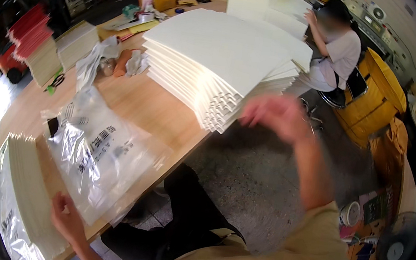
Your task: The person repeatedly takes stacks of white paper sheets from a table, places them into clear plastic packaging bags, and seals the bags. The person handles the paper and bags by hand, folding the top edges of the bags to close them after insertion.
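Observation:
A clear plastic bag (104, 152) printed with dark characters lies flat at the table's near edge. Beside its lower corner is my left hand (67, 222), fingers loosely bent and apart, with nothing visible in them. Just left of that hand stands a stack of white paper packs (31, 195) in clear plastic. My right hand (276, 115) is raised off the table's edge, near the corner of a tall pile of large white paper sheets (219, 46). Motion blurs its fingers, so whether they hold anything is unclear. The pile is built of several folded or staggered bundles.
Crumpled plastic (95, 63), scissors (56, 80) and red-and-cream paper stacks (34, 42) sit along the table's far left. A seated person (338, 52) works beyond the pile, by a yellow fabric bin (368, 104). A fan (398, 250) stands at the right.

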Motion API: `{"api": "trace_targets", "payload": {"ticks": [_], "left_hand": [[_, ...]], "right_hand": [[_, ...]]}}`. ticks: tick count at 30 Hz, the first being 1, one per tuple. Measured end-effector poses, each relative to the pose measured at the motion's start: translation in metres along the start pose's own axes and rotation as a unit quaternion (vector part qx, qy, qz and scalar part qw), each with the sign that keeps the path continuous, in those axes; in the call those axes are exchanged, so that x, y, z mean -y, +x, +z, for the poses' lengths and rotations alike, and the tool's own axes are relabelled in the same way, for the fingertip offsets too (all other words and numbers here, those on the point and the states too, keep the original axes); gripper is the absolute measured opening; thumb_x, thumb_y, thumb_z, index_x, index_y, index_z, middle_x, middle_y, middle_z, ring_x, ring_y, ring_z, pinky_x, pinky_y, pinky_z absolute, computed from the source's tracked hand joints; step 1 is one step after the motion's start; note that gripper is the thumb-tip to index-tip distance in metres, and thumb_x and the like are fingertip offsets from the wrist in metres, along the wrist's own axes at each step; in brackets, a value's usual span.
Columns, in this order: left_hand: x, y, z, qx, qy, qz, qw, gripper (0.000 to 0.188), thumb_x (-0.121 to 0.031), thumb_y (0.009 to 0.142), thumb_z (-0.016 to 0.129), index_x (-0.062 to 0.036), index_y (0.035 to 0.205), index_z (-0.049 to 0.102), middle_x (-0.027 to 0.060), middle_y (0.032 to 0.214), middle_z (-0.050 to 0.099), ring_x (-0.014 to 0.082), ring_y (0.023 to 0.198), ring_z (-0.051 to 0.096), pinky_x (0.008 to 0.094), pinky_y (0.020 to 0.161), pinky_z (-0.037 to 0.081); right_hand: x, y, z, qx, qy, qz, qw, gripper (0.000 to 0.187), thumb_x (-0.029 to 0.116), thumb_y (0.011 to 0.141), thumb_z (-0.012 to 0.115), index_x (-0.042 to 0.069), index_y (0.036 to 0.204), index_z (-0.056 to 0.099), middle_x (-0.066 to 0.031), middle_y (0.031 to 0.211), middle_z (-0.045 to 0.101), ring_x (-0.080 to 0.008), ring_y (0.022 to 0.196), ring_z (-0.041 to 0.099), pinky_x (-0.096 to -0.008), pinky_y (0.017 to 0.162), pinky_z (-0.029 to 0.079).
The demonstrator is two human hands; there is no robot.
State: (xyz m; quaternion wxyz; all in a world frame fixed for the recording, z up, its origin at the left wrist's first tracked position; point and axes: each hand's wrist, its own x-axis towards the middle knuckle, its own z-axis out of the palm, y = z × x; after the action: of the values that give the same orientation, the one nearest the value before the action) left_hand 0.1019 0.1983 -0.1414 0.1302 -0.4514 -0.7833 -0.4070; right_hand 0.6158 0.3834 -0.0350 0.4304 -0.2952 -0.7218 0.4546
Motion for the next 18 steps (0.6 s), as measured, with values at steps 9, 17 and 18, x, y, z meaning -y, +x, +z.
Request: {"api": "trace_targets", "payload": {"ticks": [9,17,18], "left_hand": [[-0.212,0.002,0.053,0.183,-0.157,0.337,0.91,0.025,-0.006,0.077,0.078,-0.0046,0.1,0.069,0.0111,0.093,0.07,0.0306,0.086,0.067,0.0403,0.076,0.052],[-0.286,-0.001,0.114,0.25,-0.274,0.307,0.877,0.023,-0.009,0.083,0.075,-0.0047,0.104,0.068,0.0108,0.091,0.069,0.0256,0.079,0.068,0.0371,0.069,0.053],[-0.295,-0.003,0.12,0.244,-0.286,0.323,0.868,0.023,-0.009,0.083,0.075,-0.0047,0.104,0.068,0.0108,0.092,0.069,0.0252,0.079,0.068,0.0367,0.068,0.053]], "right_hand": [[-0.087,0.058,-0.273,-0.335,-0.203,0.273,0.879,0.057,0.051,0.085,0.073,0.0,0.109,0.069,-0.0074,0.096,0.069,-0.0179,0.085,0.062,-0.0315,0.074,0.051],[-0.097,0.091,-0.243,-0.272,-0.152,0.314,0.897,0.066,0.047,0.075,0.084,-0.006,0.111,0.067,-0.0155,0.099,0.065,-0.0259,0.079,0.06,-0.0401,0.066,0.051],[-0.098,0.09,-0.245,-0.274,-0.157,0.312,0.896,0.066,0.046,0.074,0.084,-0.007,0.11,0.067,-0.0155,0.096,0.065,-0.026,0.076,0.06,-0.0403,0.064,0.051]]}}
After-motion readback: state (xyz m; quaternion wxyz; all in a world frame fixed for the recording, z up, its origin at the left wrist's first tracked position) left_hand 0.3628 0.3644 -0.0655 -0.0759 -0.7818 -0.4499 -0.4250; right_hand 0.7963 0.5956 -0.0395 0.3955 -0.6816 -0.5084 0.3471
